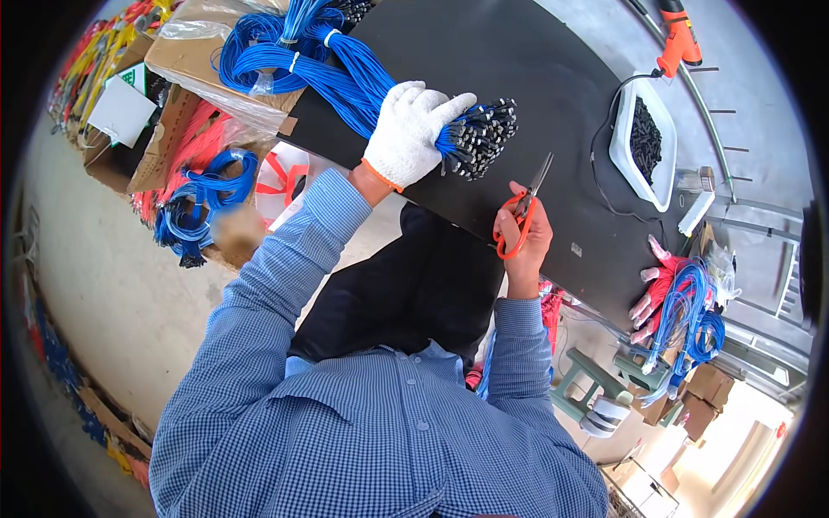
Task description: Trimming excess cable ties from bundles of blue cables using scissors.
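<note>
My left hand [408,132], in a white knit glove, is closed around a thick bundle of blue cables [358,73]. The bundle's ends, with black sleeves and metallic tips [480,138], fan out to the right of the glove. From there the cables run back to the upper left, held by white ties. My bare right hand [528,233] grips red-handled scissors [516,226] at the table's near edge. Their blades point up and away, apart from the cable ends.
Across the black table [553,95] stands a white tray [636,177] of small black pieces. An orange heat gun [680,43] is beyond it. Pink and blue cable bundles [682,302] lie at the right end. Cardboard boxes [164,147] and coiled blue cables [194,207] are at left.
</note>
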`<state>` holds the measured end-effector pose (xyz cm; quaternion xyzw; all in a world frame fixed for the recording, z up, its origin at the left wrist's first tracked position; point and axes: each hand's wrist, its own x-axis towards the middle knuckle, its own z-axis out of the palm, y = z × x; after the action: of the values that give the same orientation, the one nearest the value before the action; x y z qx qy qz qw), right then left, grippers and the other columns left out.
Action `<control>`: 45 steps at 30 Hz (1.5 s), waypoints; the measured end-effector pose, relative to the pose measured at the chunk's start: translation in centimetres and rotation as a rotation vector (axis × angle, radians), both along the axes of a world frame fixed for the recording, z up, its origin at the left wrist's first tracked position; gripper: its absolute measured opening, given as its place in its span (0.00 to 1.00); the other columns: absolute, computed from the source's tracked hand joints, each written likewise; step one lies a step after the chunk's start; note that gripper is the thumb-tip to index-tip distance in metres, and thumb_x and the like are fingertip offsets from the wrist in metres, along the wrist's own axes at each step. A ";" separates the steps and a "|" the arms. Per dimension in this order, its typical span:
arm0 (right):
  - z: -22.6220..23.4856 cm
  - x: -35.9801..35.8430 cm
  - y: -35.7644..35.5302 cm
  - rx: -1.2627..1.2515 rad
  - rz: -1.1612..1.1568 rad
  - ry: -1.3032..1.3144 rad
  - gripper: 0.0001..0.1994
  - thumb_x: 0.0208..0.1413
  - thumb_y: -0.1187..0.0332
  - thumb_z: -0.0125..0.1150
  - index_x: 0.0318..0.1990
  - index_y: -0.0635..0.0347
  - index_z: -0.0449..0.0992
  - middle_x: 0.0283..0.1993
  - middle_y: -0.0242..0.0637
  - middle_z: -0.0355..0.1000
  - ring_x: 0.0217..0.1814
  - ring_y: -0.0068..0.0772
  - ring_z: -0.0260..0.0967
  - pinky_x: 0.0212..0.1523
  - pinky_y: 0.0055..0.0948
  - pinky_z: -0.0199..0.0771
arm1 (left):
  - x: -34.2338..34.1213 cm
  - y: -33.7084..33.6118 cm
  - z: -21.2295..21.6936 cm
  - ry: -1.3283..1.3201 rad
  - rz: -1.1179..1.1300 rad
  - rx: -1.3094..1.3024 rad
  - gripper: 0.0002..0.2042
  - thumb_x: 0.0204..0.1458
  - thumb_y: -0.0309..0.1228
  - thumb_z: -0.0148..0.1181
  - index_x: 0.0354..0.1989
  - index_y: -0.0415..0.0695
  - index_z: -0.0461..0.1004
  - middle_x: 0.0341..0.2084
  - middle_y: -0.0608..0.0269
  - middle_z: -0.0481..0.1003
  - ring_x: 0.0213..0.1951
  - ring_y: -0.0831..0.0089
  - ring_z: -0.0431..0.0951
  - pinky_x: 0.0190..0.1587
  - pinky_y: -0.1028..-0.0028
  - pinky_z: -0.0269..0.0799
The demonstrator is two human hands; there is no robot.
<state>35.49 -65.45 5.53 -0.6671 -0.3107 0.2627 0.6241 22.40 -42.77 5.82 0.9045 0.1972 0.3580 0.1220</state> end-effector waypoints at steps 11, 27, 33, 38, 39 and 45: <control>-0.7 0.5 -0.3 0.073 0.049 0.017 0.22 0.58 0.83 0.59 0.62 0.71 0.73 0.32 0.30 0.72 0.28 0.17 0.68 0.30 0.18 0.71 | 0.0 0.0 0.2 -0.015 -0.009 0.041 0.38 0.35 0.19 0.67 0.63 0.55 0.75 0.44 0.61 0.79 0.54 0.55 0.75 0.67 0.55 0.61; -1.1 0.9 -0.6 0.116 0.100 0.003 0.22 0.60 0.82 0.60 0.62 0.69 0.74 0.34 0.28 0.72 0.30 0.15 0.68 0.33 0.16 0.72 | 0.0 1.1 -1.2 -0.463 -0.223 -0.656 0.25 0.44 0.30 0.68 0.55 0.44 0.80 0.36 0.54 0.79 0.45 0.52 0.78 0.56 0.58 0.70; -1.1 1.1 -0.8 0.136 0.110 0.033 0.22 0.60 0.81 0.60 0.62 0.68 0.74 0.34 0.28 0.72 0.30 0.16 0.69 0.33 0.17 0.72 | -0.5 -0.6 1.6 -0.951 -0.582 -1.740 0.17 0.67 0.34 0.52 0.53 0.31 0.76 0.45 0.54 0.81 0.42 0.67 0.85 0.46 0.68 0.86; -1.0 1.0 -0.7 0.127 0.111 0.016 0.22 0.60 0.81 0.60 0.63 0.68 0.74 0.34 0.28 0.72 0.30 0.16 0.69 0.32 0.17 0.72 | -0.6 -0.1 1.5 -0.936 -0.576 -1.816 0.15 0.66 0.32 0.53 0.54 0.33 0.75 0.45 0.54 0.81 0.42 0.67 0.84 0.47 0.67 0.85; -1.0 1.0 -0.7 0.122 0.106 0.016 0.22 0.60 0.81 0.60 0.63 0.68 0.74 0.34 0.28 0.72 0.30 0.16 0.69 0.32 0.17 0.72 | -0.7 0.1 1.2 -0.913 -0.604 -1.842 0.15 0.67 0.31 0.52 0.55 0.35 0.75 0.47 0.55 0.80 0.44 0.67 0.84 0.48 0.67 0.85; -0.6 0.6 -0.4 0.107 0.107 0.031 0.22 0.59 0.81 0.59 0.62 0.68 0.74 0.33 0.28 0.72 0.30 0.16 0.69 0.32 0.17 0.72 | -1.1 1.5 -3.7 -0.561 -0.281 -1.016 0.20 0.60 0.21 0.57 0.61 0.42 0.67 0.57 0.57 0.75 0.56 0.69 0.78 0.56 0.68 0.80</control>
<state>36.13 -65.85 4.96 -0.6110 -0.3497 0.2889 0.6488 21.30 -41.27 2.16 0.6212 0.1826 0.4246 0.6329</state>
